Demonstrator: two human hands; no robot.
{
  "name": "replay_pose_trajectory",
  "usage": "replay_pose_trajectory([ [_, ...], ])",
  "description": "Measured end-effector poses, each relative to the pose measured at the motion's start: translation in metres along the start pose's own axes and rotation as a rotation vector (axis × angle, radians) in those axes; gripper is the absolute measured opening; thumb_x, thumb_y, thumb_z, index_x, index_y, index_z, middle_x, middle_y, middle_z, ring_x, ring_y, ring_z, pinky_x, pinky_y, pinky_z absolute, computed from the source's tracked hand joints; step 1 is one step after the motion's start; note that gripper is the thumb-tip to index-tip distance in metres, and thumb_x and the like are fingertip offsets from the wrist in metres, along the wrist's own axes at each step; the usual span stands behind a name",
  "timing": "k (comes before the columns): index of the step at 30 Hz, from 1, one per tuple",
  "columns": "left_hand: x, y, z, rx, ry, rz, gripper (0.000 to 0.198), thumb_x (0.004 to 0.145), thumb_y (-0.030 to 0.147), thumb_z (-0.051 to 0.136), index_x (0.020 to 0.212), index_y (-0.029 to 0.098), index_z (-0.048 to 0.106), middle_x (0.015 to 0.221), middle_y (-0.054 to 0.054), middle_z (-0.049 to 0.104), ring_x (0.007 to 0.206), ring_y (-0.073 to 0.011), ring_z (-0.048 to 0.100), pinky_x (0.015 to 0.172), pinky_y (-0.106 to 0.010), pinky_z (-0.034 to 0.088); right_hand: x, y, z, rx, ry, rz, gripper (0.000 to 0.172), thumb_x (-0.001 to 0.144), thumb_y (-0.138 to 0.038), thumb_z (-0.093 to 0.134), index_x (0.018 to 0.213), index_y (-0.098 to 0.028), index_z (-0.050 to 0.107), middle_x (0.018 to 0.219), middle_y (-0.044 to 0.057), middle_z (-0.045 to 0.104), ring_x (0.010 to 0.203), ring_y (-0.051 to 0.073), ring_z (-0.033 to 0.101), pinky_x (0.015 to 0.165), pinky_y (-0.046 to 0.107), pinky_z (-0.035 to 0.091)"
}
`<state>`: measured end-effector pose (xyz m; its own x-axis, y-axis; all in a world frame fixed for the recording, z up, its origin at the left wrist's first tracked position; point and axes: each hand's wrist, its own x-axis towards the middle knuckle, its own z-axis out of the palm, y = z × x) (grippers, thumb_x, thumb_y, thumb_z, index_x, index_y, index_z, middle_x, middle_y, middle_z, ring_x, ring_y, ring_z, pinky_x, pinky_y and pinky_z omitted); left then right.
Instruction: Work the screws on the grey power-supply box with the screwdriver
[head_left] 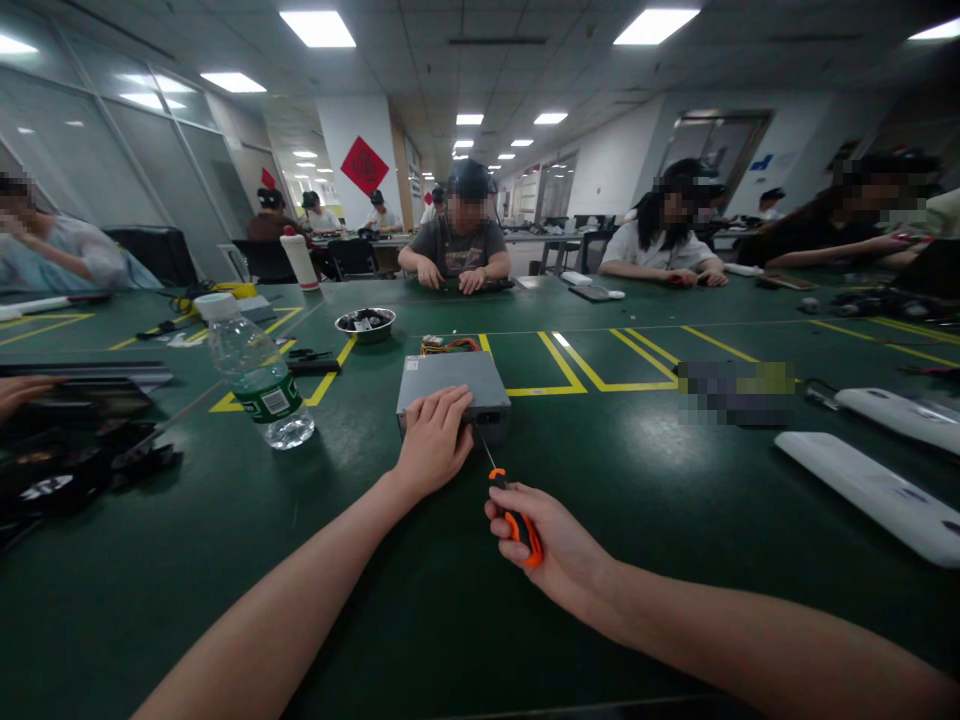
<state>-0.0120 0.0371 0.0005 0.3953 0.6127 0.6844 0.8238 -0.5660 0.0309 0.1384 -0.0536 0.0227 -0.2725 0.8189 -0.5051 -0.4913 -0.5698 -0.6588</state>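
Note:
A grey metal box [450, 375] with a black socket on its near face and coloured wires behind it rests on the green table [600, 510]. My left hand [435, 435] lies over its top and near edge, fingers against the metal. In my right hand [536, 535] is an orange and black screwdriver [517, 520], fingers wrapped round the handle. Its thin shaft points up and left to the near face of the box, below the socket. Whether the tip touches a screw is too small to tell.
A water bottle [259, 375] stands left of the box, with a metal bowl [365, 335] of small parts behind. Dark parts [67, 480] lie far left. White long devices [874, 490] lie right. People sit across the table, and another person's hand is at the left edge.

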Motion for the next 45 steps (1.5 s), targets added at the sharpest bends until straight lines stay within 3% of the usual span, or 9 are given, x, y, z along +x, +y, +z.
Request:
replay_pose_trajectory([
  [4,0.0002,0.0002,-0.0008,0.004,-0.001,0.004,0.037,0.083,0.022,0.045,0.120,0.018,0.044,0.128,-0.008,0.050,0.117,-0.0221,0.043,0.095,-0.039,0.028,-0.0018,0.0003,0.0007,-0.015,-0.010,0.004,0.013,0.085,-0.019,0.049,0.074,-0.012,0.053,0.067,0.001,0.053,0.051,0.005,0.046,0.040,0.013,0.028],
  [9,-0.0002,-0.0004,0.0002,0.012,-0.005,0.000,0.038,0.084,0.022,0.045,0.121,0.017,0.043,0.128,-0.007,0.050,0.117,-0.0211,0.042,0.095,-0.038,0.028,-0.0001,0.0007,-0.0012,-0.025,-0.044,0.077,0.025,0.089,-0.030,0.042,0.089,-0.011,0.058,0.066,0.001,0.051,0.052,0.006,0.046,0.043,0.015,0.034],
  [12,-0.0002,-0.0008,0.0009,0.011,-0.003,0.000,0.037,0.084,0.022,0.045,0.121,0.018,0.043,0.128,-0.007,0.050,0.117,-0.0215,0.042,0.095,-0.038,0.028,0.0022,0.0010,-0.0024,-0.018,-0.033,0.074,0.022,0.087,-0.028,0.043,0.092,-0.011,0.057,0.065,0.001,0.050,0.049,0.006,0.044,0.039,0.014,0.027],
  [16,-0.0001,-0.0007,0.0006,0.006,-0.002,0.002,0.037,0.083,0.022,0.045,0.120,0.018,0.044,0.127,-0.007,0.050,0.117,-0.0220,0.042,0.095,-0.039,0.028,0.0035,0.0025,-0.0031,-0.034,-0.016,0.005,0.005,0.080,-0.018,0.055,0.079,-0.014,0.052,0.066,0.000,0.052,0.049,0.004,0.044,0.038,0.013,0.022],
  [24,0.0001,0.0000,-0.0003,0.000,-0.011,-0.001,0.038,0.084,0.022,0.044,0.121,0.018,0.043,0.128,-0.008,0.050,0.117,-0.0227,0.043,0.095,-0.040,0.028,0.0019,0.0023,-0.0025,-0.064,-0.030,0.074,0.024,0.089,-0.031,0.041,0.085,-0.013,0.056,0.064,0.001,0.052,0.052,0.007,0.048,0.046,0.016,0.036],
  [28,0.0002,-0.0005,0.0005,0.000,-0.006,-0.004,0.038,0.084,0.022,0.044,0.121,0.018,0.044,0.127,-0.008,0.050,0.118,-0.0227,0.042,0.095,-0.040,0.028,0.0034,0.0016,-0.0037,-0.031,-0.051,0.091,0.023,0.088,-0.031,0.042,0.092,-0.013,0.056,0.064,0.000,0.051,0.049,0.006,0.045,0.042,0.015,0.030],
  [34,-0.0003,-0.0006,0.0004,-0.003,-0.001,-0.004,0.038,0.083,0.021,0.045,0.121,0.019,0.044,0.127,-0.008,0.050,0.117,-0.0228,0.043,0.095,-0.040,0.029,0.0024,0.0034,-0.0023,-0.028,-0.020,0.002,0.005,0.081,-0.017,0.053,0.079,-0.016,0.050,0.067,0.000,0.053,0.049,0.005,0.045,0.041,0.014,0.026],
  [40,-0.0001,-0.0001,-0.0001,-0.009,0.004,-0.012,0.038,0.083,0.021,0.046,0.120,0.019,0.045,0.126,-0.008,0.051,0.117,-0.0222,0.043,0.096,-0.039,0.028,0.0002,0.0048,-0.0029,-0.058,-0.047,0.064,0.020,0.087,-0.030,0.045,0.087,-0.014,0.056,0.068,0.001,0.053,0.055,0.008,0.050,0.050,0.018,0.039],
  [45,0.0002,0.0002,-0.0006,-0.016,0.005,-0.011,0.037,0.082,0.021,0.046,0.119,0.019,0.045,0.126,-0.008,0.051,0.117,-0.0218,0.043,0.096,-0.039,0.028,0.0016,0.0030,-0.0026,-0.009,-0.011,0.091,0.020,0.087,-0.028,0.044,0.092,-0.013,0.056,0.066,0.002,0.052,0.050,0.007,0.046,0.043,0.016,0.033],
])
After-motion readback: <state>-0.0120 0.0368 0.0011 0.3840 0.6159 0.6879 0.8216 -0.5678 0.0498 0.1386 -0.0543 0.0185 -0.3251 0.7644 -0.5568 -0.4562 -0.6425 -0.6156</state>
